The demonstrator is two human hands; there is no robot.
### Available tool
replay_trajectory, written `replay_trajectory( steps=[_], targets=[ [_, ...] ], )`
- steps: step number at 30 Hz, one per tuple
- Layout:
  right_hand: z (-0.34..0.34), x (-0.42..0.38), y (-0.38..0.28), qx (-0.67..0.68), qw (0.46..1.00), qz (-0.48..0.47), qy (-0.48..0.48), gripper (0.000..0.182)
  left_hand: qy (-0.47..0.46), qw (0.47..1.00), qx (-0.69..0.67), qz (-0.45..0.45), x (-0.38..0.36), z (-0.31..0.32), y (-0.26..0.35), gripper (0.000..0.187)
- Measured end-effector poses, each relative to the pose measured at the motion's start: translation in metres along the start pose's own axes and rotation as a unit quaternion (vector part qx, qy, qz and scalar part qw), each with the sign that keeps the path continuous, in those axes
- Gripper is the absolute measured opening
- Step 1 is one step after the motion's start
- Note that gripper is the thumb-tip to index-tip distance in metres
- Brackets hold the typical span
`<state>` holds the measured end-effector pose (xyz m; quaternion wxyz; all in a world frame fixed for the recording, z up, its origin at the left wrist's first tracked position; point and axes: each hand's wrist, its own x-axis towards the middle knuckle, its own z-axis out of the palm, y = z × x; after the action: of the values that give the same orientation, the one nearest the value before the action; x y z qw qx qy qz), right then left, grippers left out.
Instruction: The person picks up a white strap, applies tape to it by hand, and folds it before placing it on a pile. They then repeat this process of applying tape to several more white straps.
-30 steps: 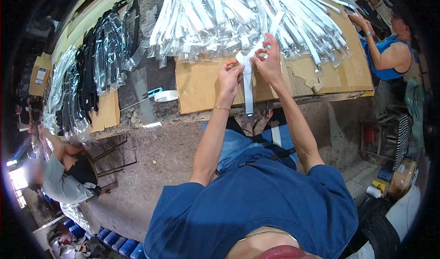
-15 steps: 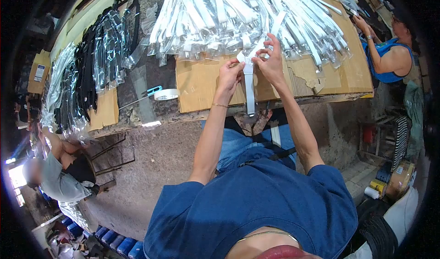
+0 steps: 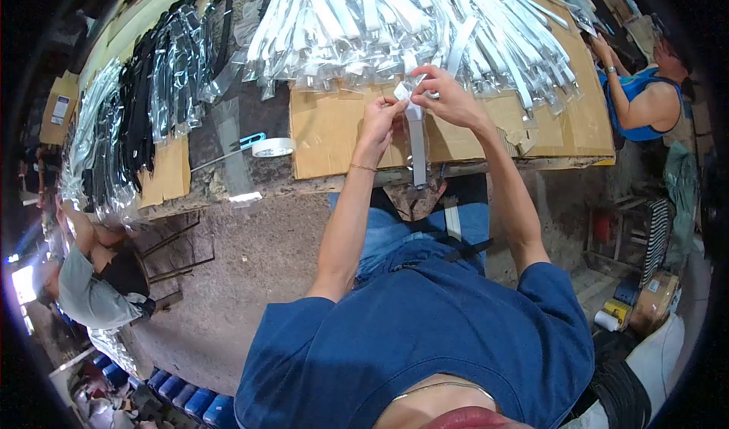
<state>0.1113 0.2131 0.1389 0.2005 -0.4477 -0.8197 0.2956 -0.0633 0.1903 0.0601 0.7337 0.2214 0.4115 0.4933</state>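
A white belt [image 3: 417, 144] in a clear plastic sleeve hangs toward the table's front edge, its dark metal end lowest. Just left of its upper part, my left hand [image 3: 380, 123] pinches the folded top with thumb and fingers. From the right, my right hand [image 3: 449, 101] has its thumb and fingertips bent closed at that same top, by a small white flap [image 3: 402, 91]. Exactly what the right fingertips grip is partly hidden. Beyond both hands lies a wide fan of white belts [image 3: 326, 19] in clear sleeves.
Cardboard [image 3: 326, 137] covers the table top. To the left lie a white tape roll [image 3: 273, 147], a blue-handled cutter [image 3: 252, 139] and black belts [image 3: 144, 87] in plastic. One person [image 3: 645, 99] works at the right, another [image 3: 95, 288] sits at the left.
My right hand has come down and left, its raised fingers now bent in toward the belt's top. My left hand keeps its pinch. The belt's lower end has shifted slightly right.
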Motion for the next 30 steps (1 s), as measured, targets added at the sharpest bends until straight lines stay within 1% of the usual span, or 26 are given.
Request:
replay_trajectory(
  steps=[2,4,11,16,17,19,22,24,28,29,30],
  targets=[
    [0.001,0.003,0.0,-0.014,1.0,0.002,-0.019,0.019,-0.012,1.0,-0.002,0.0,0.001,-0.004,-0.001,0.016],
    [0.0,0.007,-0.002,-0.039,0.998,0.029,-0.042,0.018,-0.026,1.0,-0.002,0.0,0.001,-0.004,0.002,0.016],
    [0.005,0.008,-0.003,-0.061,0.997,0.037,-0.038,0.016,-0.017,1.0,0.018,-0.005,0.0,-0.002,0.001,0.015],
    [0.015,0.005,-0.001,-0.086,0.996,0.012,0.015,0.011,-0.018,1.0,0.022,0.001,0.002,-0.003,0.0,0.014],
    [0.016,0.004,-0.002,-0.087,0.996,0.011,0.015,0.011,-0.022,1.0,0.015,-0.002,0.001,-0.004,0.001,0.013],
    [0.018,0.002,-0.003,-0.075,0.996,-0.009,0.044,0.009,-0.025,1.0,0.008,-0.004,0.0,-0.004,0.001,0.013],
    [0.022,0.002,-0.001,-0.079,0.994,-0.029,0.065,0.007,-0.011,1.0,0.002,-0.01,0.003,-0.006,-0.002,0.012],
    [0.024,0.002,-0.001,-0.085,0.993,-0.036,0.077,0.007,-0.046,0.998,-0.04,-0.018,0.004,-0.009,0.0,0.012],
    [0.027,0.001,-0.002,-0.075,0.99,-0.034,0.113,0.005,-0.053,0.999,0.005,0.008,0.001,-0.008,-0.001,0.015],
    [0.029,0.0,0.0,-0.075,0.99,-0.035,0.114,0.005,-0.052,0.998,0.018,0.019,0.005,-0.01,-0.004,0.018],
    [0.03,0.0,-0.001,-0.073,0.988,-0.044,0.13,0.014,-0.052,0.998,0.031,0.031,0.008,-0.012,-0.007,0.021]
  ],
)
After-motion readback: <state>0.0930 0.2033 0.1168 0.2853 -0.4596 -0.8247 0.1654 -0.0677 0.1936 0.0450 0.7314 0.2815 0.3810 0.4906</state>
